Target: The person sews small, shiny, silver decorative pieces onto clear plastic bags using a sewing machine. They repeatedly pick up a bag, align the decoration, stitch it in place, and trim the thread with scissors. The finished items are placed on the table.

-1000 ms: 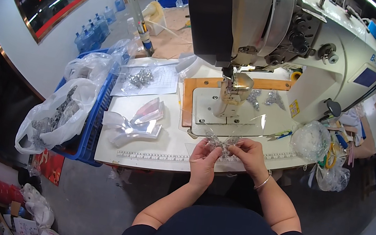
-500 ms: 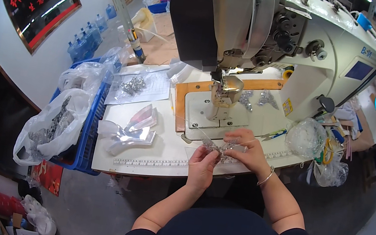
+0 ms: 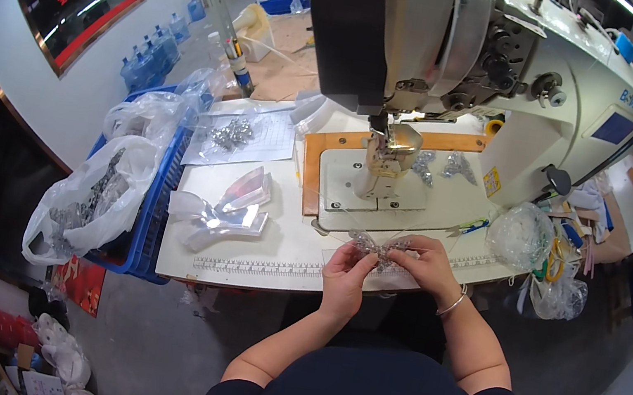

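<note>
Between my hands, at the table's front edge, is a sparkly silver bow-shaped ornament (image 3: 364, 241). My left hand (image 3: 345, 278) pinches its left side with thumb and fingers. My right hand (image 3: 428, 268), with a bangle at the wrist, is closed on its right side. The fingers cover part of it. Just beyond stands a white sewing machine (image 3: 545, 131), its post bed and presser foot area (image 3: 389, 164) apart from my hands. Two similar silver pieces (image 3: 459, 168) lie on the machine bed, right of the post.
Clear plastic pieces (image 3: 221, 219) lie at left, behind a ruler strip (image 3: 259, 266). A paper sheet (image 3: 272, 140) bears a silver pile (image 3: 231, 134). A blue crate (image 3: 151, 233) with plastic bags (image 3: 134, 159) adjoins the left edge. Snips (image 3: 469, 226) and a clear bag (image 3: 521, 234) lie at right.
My right hand has come down and closed on the ornament's right side. The ornament now faces up, spread out between both hands. The view has shifted slightly.
</note>
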Motion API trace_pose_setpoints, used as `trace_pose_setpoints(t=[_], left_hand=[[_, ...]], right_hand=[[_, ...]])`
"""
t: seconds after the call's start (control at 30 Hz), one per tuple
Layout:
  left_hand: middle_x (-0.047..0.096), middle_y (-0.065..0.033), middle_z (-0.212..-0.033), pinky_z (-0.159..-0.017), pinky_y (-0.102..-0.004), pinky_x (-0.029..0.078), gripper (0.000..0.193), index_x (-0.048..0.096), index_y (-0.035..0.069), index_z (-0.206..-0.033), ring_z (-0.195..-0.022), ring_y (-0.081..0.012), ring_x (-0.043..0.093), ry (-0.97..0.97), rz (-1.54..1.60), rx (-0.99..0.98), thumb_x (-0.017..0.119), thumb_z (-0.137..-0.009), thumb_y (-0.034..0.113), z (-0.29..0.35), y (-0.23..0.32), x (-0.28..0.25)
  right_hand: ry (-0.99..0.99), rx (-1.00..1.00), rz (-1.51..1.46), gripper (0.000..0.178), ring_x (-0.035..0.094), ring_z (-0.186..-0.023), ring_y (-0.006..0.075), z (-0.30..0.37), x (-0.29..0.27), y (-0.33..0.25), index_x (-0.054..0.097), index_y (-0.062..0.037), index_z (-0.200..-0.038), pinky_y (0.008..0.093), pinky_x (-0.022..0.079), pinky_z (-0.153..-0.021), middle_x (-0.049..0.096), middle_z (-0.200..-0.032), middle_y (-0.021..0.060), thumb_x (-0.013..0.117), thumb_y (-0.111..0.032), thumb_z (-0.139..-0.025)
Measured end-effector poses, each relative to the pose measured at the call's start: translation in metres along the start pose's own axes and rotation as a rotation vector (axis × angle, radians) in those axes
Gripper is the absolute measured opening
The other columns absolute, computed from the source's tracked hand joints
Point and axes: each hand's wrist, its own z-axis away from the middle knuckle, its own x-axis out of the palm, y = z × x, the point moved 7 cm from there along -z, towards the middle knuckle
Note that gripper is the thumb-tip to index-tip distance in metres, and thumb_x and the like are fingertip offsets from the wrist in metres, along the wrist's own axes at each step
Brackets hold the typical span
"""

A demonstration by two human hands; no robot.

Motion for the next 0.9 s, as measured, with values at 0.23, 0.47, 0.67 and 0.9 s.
trace_pose_setpoints(t=[0.23,0.47,0.67,0.9], left_hand=[[0.061,-0.0072,-0.1,-0.082,-0.0268,0.048,0.025,0.056,-0.002,-0.11,-0.09,-0.0138,0.059,0.067,0.083,-0.041,0.06,-0.085,-0.001,-0.006,-0.01,-0.017],[0.061,-0.0087,-0.101,-0.082,-0.0283,0.048,0.028,0.054,-0.004,-0.114,-0.089,-0.0149,0.059,0.028,0.013,-0.049,0.058,-0.087,0.0,-0.002,-0.008,-0.011],[0.049,-0.0169,-0.126,-0.093,-0.0405,0.045,0.054,0.032,-0.002,-0.136,-0.108,-0.0267,0.055,-0.111,0.127,-0.174,0.05,-0.091,0.022,0.006,0.017,-0.022],[0.052,-0.0164,-0.12,-0.086,-0.0332,0.048,0.048,0.044,0.0,-0.126,-0.101,-0.0251,0.056,0.01,-1.107,0.617,0.06,-0.081,-0.004,0.01,0.081,-0.024]], right_hand=[[-0.001,-0.248,0.336,0.02,0.062,-0.08,0.0132,0.001,0.002,-0.015,0.069,0.0016,-0.089,0.028,0.049,-0.073,0.069,-0.084,0.0083,0.074,-0.012,-0.075],[-0.09,0.038,0.041,0.026,0.064,-0.076,0.0137,-0.007,-0.004,0.009,0.07,-0.0025,-0.093,0.0282,0.049,-0.072,0.069,-0.081,0.0107,0.074,-0.021,-0.075],[-0.136,0.131,0.224,0.027,0.064,-0.074,0.0177,-0.009,-0.014,0.01,0.07,-0.0043,-0.091,0.0301,0.048,-0.07,0.069,-0.079,0.0096,0.073,-0.026,-0.075],[0.003,-0.04,0.802,0.035,0.046,-0.1,0.0257,-0.008,-0.006,0.048,0.068,-0.012,-0.074,0.0435,0.029,-0.08,0.061,-0.085,0.0017,0.069,-0.047,-0.07]])
